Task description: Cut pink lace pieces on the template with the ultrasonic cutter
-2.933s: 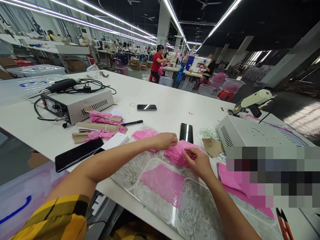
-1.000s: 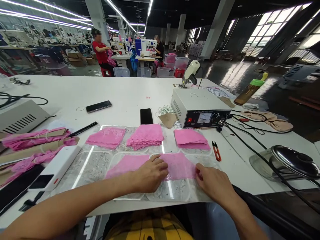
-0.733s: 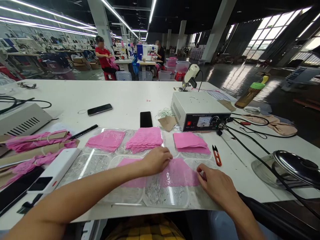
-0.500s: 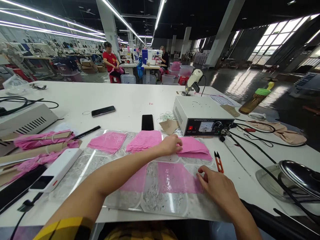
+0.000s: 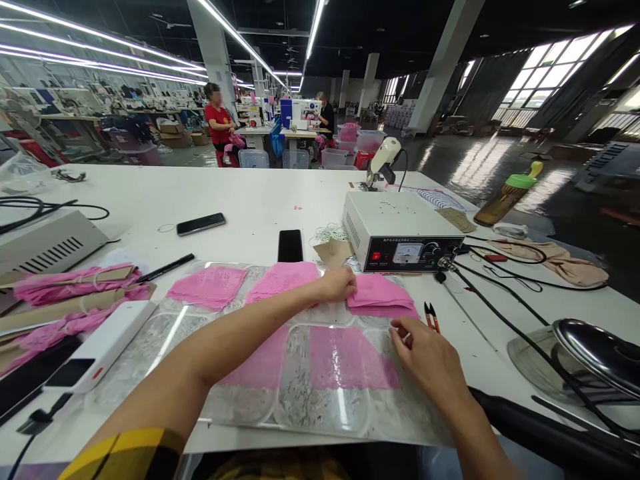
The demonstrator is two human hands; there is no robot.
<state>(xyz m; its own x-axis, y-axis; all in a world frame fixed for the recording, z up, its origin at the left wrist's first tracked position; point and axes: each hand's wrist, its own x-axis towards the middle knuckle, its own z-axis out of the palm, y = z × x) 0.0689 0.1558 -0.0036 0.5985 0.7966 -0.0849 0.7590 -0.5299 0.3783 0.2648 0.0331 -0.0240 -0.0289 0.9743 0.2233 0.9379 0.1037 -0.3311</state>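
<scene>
Three stacks of thin pink fabric pieces lie along the far side of a clear, marbled plastic sheet. At the left edge of the right-hand stack (image 5: 383, 297), my left hand (image 5: 336, 285) has its fingers curled closed on the fabric; the fingertips are partly hidden. My left forearm crosses in front of the middle stack (image 5: 283, 280). The left stack (image 5: 207, 287) lies untouched. Nearer me, a single pink piece (image 5: 340, 357) lies flat on the plastic sheet (image 5: 320, 413). Beside its right end hovers my right hand (image 5: 430, 357), open, fingers bent and thumb apart, holding nothing.
A grey control box (image 5: 405, 230) stands behind the right stack. Thread snips (image 5: 431, 317) lie near my right hand. Two phones (image 5: 290, 247), a white handheld device (image 5: 103, 347), tied pink bundles (image 5: 75, 283), a lidded glass pot (image 5: 565, 360) and cables surround the sheet.
The view has shifted slightly, moving everything a little left. My right hand has moved up a little, its fingers drawn slightly closer together. My left hand stays at the right-hand stack's edge.
</scene>
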